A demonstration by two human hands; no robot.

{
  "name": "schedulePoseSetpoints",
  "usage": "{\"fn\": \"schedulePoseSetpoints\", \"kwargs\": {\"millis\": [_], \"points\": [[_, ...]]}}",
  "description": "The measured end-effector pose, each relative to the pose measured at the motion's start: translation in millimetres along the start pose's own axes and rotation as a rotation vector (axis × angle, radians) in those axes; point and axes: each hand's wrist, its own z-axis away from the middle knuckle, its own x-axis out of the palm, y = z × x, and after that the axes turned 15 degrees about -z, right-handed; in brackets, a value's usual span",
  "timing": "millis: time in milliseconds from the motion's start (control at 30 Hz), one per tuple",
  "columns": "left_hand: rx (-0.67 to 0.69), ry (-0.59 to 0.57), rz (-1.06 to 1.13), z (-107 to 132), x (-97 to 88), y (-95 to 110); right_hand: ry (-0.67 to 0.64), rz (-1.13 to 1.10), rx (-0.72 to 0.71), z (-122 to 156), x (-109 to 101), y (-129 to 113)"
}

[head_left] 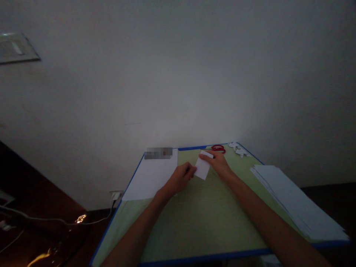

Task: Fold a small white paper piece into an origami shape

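At the far left, beside the bench [211,218], a white cable [55,221] is running toward a plug [115,195] low on the wall [178,92]. On the bench's left side a large white sheet [152,180] is lying flat, with a blurred-out object [158,153] sitting along its far end. Just right of that sheet, the left hand [183,174] is curling its fingers closed, apparently pinching the lower left edge of a small white paper [202,170]. That paper is tilting over the far middle of the bench, and the right hand's [218,160] fingers are grasping its upper right part, thumb lying across its face. The piece is looking flat, so work on it seems to be at an early point; whether any crease is crossing it, I cannot tell. Beyond the right hand, red-handled scissors [219,149] are lying near the far edge, and small angular white pieces [242,152] are clustering at the far right corner, seemingly finished. Farther right, a stack of white paper [297,202] is covering much of the side edge, apparently uncut. Blue trim [211,256] is marking the borders; the wall is closing off the far side, while the widest open room is stretching from the hands toward the near edge
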Motion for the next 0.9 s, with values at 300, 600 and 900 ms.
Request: {"fn": "schedulePoseSetpoints", "kwargs": {"millis": [300, 600, 900], "points": [[-0.131, 0.301, 0.165, -6.6, -1.6, -12.1, -0.041, 0.064, -0.073, -4.6, -3.3, -0.8], [-0.052, 0.31, -0.047, -3.7, 1.0, -8.0, -0.415, 0.467, -0.399, 9.7, 3.5, -0.7], [0.015, 0.288, -0.004, -3.8, -1.0, -6.8, -0.412, 0.561, -0.498, 9.9, 4.9, -0.1]]}}
